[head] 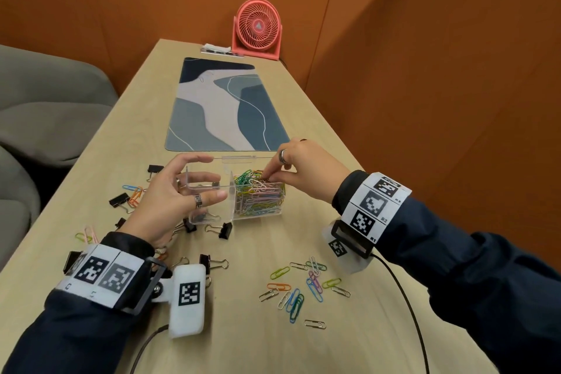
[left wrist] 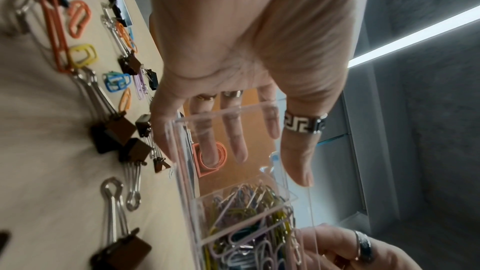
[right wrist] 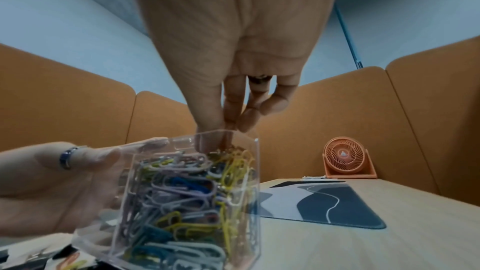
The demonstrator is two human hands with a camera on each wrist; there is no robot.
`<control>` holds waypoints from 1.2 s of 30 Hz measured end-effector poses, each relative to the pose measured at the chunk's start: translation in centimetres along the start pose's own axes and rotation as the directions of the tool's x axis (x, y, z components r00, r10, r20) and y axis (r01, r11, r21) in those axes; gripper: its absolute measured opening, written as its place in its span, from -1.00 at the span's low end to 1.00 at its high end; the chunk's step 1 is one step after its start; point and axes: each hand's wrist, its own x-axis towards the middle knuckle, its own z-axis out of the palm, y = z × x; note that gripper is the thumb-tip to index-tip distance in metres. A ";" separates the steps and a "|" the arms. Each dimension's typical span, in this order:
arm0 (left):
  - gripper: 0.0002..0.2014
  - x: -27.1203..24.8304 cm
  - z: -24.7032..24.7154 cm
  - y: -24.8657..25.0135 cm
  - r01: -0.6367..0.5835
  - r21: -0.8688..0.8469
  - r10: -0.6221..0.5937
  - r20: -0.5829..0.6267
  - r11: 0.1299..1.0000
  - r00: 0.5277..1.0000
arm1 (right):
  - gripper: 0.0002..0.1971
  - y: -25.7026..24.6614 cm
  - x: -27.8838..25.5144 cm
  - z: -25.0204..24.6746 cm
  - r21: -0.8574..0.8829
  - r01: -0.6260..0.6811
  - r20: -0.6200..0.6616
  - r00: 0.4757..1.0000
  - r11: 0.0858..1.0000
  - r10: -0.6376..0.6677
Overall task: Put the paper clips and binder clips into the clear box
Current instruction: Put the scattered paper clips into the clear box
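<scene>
A clear two-part box [head: 209, 189] stands on the wooden table. Its right part is heaped with coloured paper clips [head: 261, 196]; its left part holds a few binder clips [head: 204, 217]. My left hand [head: 212, 177] brackets the left part, straight fingers behind it and thumb in front. My right hand [head: 267, 174] pinches paper clips at the top of the heap, and the right wrist view shows its fingertips [right wrist: 223, 129] dipping over the box rim [right wrist: 255, 151]. Loose paper clips [head: 300, 291] lie near me on the right. Black binder clips [head: 225, 231] lie in front of and left of the box.
A blue patterned desk mat [head: 224, 106] lies beyond the box, with a coral fan [head: 258, 29] at the table's far end. Grey seats [head: 45, 106] stand off the left table edge. An orange wall runs along the right. A wrist cable [head: 403, 297] trails over the table.
</scene>
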 end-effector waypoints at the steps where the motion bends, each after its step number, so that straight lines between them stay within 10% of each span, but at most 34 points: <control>1: -0.37 0.0 0.0 0.0 0.001 0.002 -0.001 0.004 1.000 1.000 | -0.81 0.1 -0.1 -0.1 -0.008 0.001 0.002 1.000 1.000 -0.001; 16: -0.43 -0.3 0.2 0.4 -0.006 -0.012 0.006 0.000 1.000 1.000 | -0.74 0.5 -0.3 -0.2 -0.064 0.048 0.063 0.997 0.997 -0.044; 25: -0.44 -0.3 0.2 0.5 -0.003 -0.017 0.003 -0.022 1.000 1.000 | -0.85 2.0 -3.0 -0.9 0.196 -0.064 -0.072 0.994 0.979 0.080; 29: -0.45 -0.4 0.2 0.6 -0.003 -0.025 0.003 -0.033 1.000 0.999 | -0.81 3.0 -6.0 0.3 0.165 -0.214 0.223 0.959 0.963 0.175; 32: -0.45 -0.4 0.3 0.8 -0.004 -0.032 0.003 -0.024 0.999 1.000 | -0.71 3.5 -8.0 1.9 0.028 -0.307 0.496 0.831 0.951 0.254; 36: -0.46 -0.6 0.4 0.9 0.001 -0.035 -0.002 -0.027 0.999 1.000 | -0.74 3.0 -9.1 3.2 0.118 -0.342 0.540 0.810 0.932 0.228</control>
